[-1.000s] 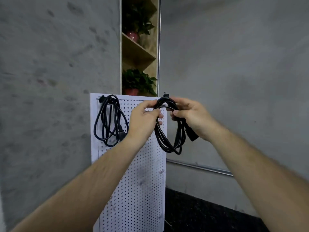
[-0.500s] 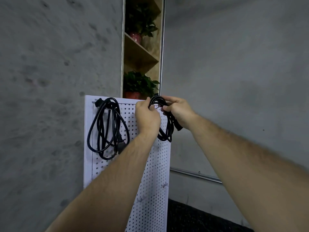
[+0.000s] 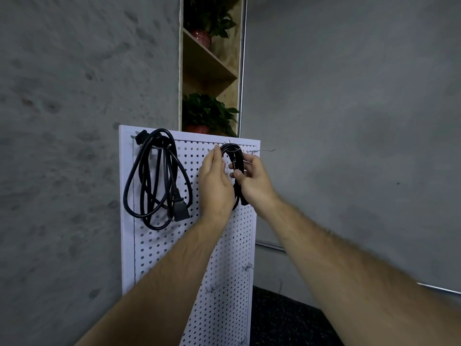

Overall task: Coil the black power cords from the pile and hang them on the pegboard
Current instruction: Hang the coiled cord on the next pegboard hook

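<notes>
- step in hand looks like the hanging bit: the second cord [image 3: 234,152], coiled up, sits at the top right of the white pegboard [image 3: 232,245]. its top loop seems to be over a hook [image 3: 228,142], though i can't tell if it's fully seated
- right hand [image 3: 255,182] has its fingers curled, with the thumb pinching the coil's strands just under the loop. the rest of the coil hangs down between the two hands
- left hand [image 3: 215,182] is open, fingers [image 3: 216,156] straight and pointing up, flat right beside the coil's left side. can't say for sure that it's touching
- first cord [image 3: 157,176] is hung at the top left, plug [image 3: 180,211] dangling at the bottom, well apart from the second one
- next move, i reckon: make sure every strand is behind the hook tip, then ease the pinch off slowly so the coil doesn't spring open or slide off
- a spare hook [image 3: 262,151] sticks out just right of it. the pile isn't in view, so no idea how many cords are left
</notes>
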`<state>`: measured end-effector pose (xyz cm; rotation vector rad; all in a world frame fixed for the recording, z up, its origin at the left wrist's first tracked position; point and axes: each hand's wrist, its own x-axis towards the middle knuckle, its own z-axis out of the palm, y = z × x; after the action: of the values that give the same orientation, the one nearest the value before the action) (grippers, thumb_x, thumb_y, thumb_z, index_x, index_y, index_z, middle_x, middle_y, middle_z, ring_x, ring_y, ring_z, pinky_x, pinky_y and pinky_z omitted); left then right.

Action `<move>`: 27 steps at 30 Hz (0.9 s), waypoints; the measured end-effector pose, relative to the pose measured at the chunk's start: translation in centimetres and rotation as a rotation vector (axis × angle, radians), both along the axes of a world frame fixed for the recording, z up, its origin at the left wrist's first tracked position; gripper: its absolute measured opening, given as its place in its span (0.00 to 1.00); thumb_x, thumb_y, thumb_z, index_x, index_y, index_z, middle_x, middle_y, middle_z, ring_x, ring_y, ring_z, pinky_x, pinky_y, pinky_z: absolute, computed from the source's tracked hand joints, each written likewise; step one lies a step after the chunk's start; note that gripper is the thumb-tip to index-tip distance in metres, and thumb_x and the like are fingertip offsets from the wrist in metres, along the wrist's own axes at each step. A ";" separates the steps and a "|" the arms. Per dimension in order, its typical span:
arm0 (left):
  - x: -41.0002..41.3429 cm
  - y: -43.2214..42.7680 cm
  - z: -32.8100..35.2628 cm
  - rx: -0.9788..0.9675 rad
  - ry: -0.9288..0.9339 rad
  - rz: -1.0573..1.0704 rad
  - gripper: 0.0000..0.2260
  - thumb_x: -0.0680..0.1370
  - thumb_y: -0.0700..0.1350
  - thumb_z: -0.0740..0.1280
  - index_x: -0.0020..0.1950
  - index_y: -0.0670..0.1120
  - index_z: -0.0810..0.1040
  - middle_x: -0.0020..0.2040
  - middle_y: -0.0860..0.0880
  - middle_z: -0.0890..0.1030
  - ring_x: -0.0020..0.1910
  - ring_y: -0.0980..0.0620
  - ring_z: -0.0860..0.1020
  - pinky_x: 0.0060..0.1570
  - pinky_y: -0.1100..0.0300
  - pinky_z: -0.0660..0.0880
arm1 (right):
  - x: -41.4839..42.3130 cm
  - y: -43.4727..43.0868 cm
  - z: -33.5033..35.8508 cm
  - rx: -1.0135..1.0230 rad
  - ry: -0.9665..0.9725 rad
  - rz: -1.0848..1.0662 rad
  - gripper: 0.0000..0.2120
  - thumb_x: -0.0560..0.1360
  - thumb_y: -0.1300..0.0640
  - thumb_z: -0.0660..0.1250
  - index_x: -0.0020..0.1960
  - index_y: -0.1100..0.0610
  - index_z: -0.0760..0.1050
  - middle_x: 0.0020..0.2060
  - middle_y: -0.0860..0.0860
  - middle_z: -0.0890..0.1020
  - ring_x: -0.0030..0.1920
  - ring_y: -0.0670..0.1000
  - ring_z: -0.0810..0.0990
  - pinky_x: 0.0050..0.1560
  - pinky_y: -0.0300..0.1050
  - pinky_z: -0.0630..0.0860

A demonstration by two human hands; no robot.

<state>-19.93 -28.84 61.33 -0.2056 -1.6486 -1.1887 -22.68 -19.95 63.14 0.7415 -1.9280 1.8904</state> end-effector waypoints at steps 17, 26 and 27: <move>1.1 -1.4 0.4 0.081 -0.107 -0.107 0.18 0.84 0.40 0.63 0.74 0.50 0.73 0.70 0.54 0.75 0.69 0.56 0.73 0.70 0.62 0.69 | 1.3 1.3 1.0 0.100 -0.111 -0.020 0.21 0.79 0.67 0.67 0.68 0.53 0.68 0.48 0.52 0.82 0.38 0.47 0.82 0.28 0.36 0.74; 1.4 -1.0 0.7 0.218 -0.159 -0.232 0.17 0.84 0.41 0.62 0.70 0.56 0.75 0.63 0.56 0.81 0.63 0.58 0.78 0.64 0.59 0.75 | 1.4 2.2 2.0 0.210 -0.104 -0.015 0.22 0.77 0.66 0.70 0.68 0.57 0.69 0.50 0.55 0.84 0.40 0.49 0.85 0.29 0.40 0.78; 1.4 -0.9 0.7 0.225 -0.160 -0.238 0.16 0.84 0.41 0.63 0.70 0.56 0.75 0.62 0.56 0.81 0.62 0.58 0.78 0.61 0.62 0.75 | 1.4 2.3 2.1 0.219 -0.100 -0.017 0.23 0.77 0.65 0.70 0.69 0.57 0.69 0.51 0.55 0.84 0.39 0.50 0.85 0.29 0.39 0.77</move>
<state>-18.53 -29.77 62.07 -0.1710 -1.6438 -1.5967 -21.31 -17.66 65.21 0.7002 -2.2221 1.7560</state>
